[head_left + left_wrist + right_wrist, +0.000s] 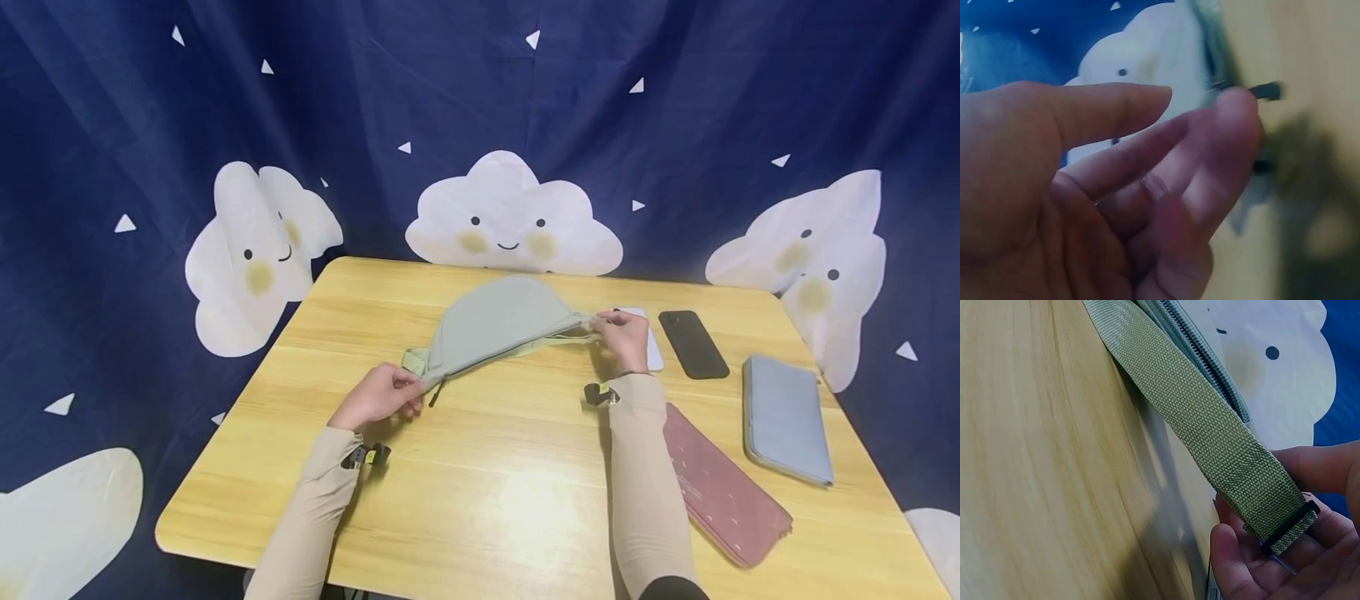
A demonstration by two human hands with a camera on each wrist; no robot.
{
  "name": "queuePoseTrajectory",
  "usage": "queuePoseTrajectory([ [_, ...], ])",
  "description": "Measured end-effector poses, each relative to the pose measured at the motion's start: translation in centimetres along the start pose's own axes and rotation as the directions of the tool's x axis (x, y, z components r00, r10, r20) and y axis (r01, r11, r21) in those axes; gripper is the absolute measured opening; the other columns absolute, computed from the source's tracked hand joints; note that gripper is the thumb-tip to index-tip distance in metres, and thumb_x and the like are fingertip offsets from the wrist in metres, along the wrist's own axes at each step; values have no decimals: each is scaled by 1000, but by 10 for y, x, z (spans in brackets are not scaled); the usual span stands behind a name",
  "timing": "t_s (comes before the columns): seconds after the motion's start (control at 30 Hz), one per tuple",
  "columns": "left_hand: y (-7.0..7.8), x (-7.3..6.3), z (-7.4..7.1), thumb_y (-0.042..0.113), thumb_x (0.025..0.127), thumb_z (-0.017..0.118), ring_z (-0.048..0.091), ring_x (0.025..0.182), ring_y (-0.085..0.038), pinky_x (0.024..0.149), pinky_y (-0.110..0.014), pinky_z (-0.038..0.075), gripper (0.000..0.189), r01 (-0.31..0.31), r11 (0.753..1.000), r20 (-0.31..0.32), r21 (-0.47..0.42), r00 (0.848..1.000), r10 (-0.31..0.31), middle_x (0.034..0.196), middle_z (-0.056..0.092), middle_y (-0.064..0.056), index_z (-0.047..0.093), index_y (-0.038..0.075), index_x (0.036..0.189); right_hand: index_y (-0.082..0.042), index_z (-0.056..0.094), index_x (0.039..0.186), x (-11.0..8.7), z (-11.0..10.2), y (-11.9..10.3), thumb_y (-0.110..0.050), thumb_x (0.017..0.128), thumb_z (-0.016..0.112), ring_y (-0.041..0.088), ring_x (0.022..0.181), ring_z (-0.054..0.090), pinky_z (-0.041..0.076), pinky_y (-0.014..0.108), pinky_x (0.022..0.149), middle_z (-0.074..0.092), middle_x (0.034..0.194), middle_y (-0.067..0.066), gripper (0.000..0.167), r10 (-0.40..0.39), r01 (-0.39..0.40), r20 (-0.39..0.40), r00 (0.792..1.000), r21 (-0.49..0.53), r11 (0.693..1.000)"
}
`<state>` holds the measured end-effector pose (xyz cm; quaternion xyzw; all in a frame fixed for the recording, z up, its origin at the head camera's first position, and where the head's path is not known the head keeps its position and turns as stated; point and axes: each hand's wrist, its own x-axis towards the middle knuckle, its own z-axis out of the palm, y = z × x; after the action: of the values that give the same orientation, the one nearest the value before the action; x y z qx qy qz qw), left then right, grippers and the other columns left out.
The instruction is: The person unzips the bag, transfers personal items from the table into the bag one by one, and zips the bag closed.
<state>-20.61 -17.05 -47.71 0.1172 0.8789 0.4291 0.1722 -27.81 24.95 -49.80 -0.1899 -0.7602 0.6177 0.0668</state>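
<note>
A pale green waist bag lies across the middle of the wooden table. My left hand is at the bag's left end, by the dark zipper pull. In the left wrist view the left hand has loosely bent fingers with thumb and fingers apart, and the blurred zipper pull sits just past a fingertip. My right hand holds the bag's right end. In the right wrist view its fingers curl around the woven green strap at a black slider.
A white phone lies partly under my right hand, with a black phone beside it. Further right is a blue pouch, and a pink pouch lies by my right forearm. A dark blue cloud-print backdrop hangs behind.
</note>
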Motion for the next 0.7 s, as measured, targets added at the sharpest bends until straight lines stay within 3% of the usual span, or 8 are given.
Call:
queuePoseTrajectory([
  [0.13, 15, 12, -11, 20, 104, 60, 71, 69, -20, 69, -29, 54, 27, -63, 996, -25, 57, 998, 65, 80, 76, -11, 76, -1, 108, 2, 69, 127, 1, -3, -2, -14, 96, 70, 32, 135, 58, 57, 30, 90, 58, 148, 17, 35, -4, 4, -5, 1000, -13, 1000],
  [0.3, 37, 35, -15, 23, 104, 60, 73, 75, -24, 79, -35, 56, 28, -115, 982, -109, 148, 985, 132, 85, 77, -12, 76, 1, 112, 2, 70, 125, 1, -4, -2, -15, 95, 70, 30, 114, 67, 59, 33, 88, 64, 139, 19, 34, -2, 2, -8, 1000, -36, 999],
  [0.4, 47, 54, -9, 22, 103, 62, 72, 76, -23, 78, -39, 56, 25, -152, 958, -152, 242, 969, 192, 87, 78, -12, 78, 3, 106, 1, 71, 125, 0, -5, -2, -14, 95, 70, 28, 103, 68, 59, 33, 87, 66, 135, 19, 33, -3, 2, -13, 1000, -45, 999],
  [0.53, 56, 75, 7, 22, 99, 65, 71, 85, -23, 81, -42, 57, 23, -158, 911, -178, 381, 954, 240, 95, 78, -10, 79, 5, 104, 2, 71, 123, -1, -3, -3, -13, 95, 70, 28, 105, 67, 59, 33, 87, 66, 135, 21, 32, -7, 6, -16, 1000, -31, 1000],
  [0.7, 62, 85, 28, 32, 90, 76, 70, 87, -26, 79, -46, 57, 24, -95, 854, -133, 512, 973, 188, 99, 76, -8, 78, 9, 97, 2, 71, 123, -1, -2, -2, -14, 94, 70, 31, 109, 68, 59, 37, 90, 64, 140, 20, 33, -13, 13, -11, 1000, -36, 999],
])
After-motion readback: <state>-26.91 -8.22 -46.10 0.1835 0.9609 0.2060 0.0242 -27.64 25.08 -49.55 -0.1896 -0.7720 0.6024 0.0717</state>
